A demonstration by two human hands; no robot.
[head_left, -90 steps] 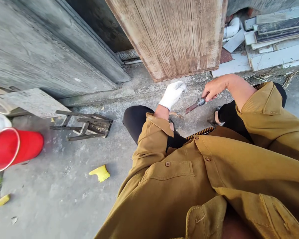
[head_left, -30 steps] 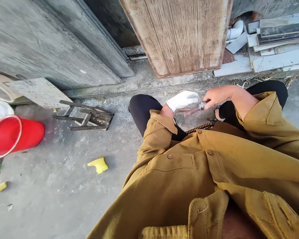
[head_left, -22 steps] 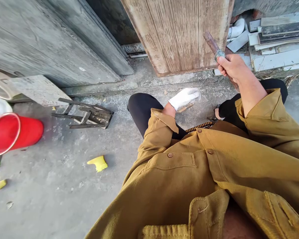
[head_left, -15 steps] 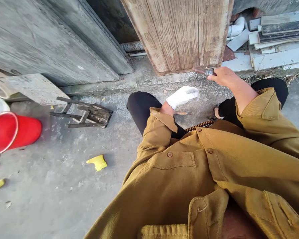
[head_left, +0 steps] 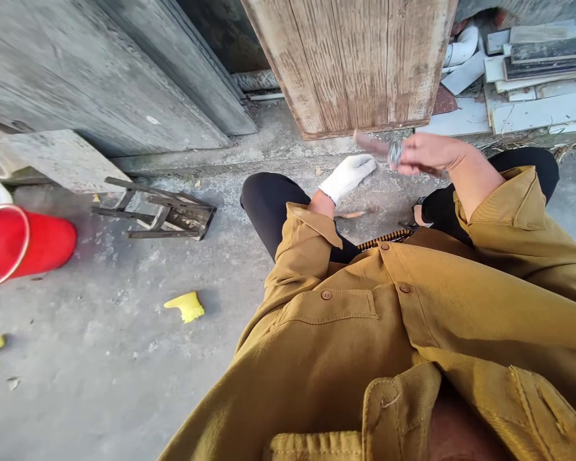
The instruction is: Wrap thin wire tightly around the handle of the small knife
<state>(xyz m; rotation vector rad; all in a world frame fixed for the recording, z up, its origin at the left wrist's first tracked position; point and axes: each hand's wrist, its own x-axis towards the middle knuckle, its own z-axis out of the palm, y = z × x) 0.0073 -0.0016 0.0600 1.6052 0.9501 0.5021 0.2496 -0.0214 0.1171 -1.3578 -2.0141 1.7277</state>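
Note:
My right hand (head_left: 425,155) is bare and closed around a blurred tool (head_left: 373,142). The tool has a brown, stick-like end pointing left and a band of wound silvery wire at my fingers; its exact kind cannot be made out. To its left, my left hand (head_left: 349,177) wears a white glove, its fingers pressed together just under the tool's brown end. Whatever may be in that glove is hidden or too small to name. Beneath the gloved hand, a thin wooden-handled piece (head_left: 350,214) lies on the concrete. A worn plank panel (head_left: 360,70) leans upright beyond both hands.
A small wooden stool (head_left: 160,211) lies tipped over at the left, near a red bucket (head_left: 52,240). Torn yellow pieces, one a yellow scrap (head_left: 186,306), lie on the floor. Stacked boards (head_left: 542,83) and a white pipe (head_left: 463,46) are at the back right.
My right hand has brought the tool slightly left and down, off the panel's bottom edge, toward my gloved hand. The gloved hand has shifted a little left and up. The view has moved slightly.

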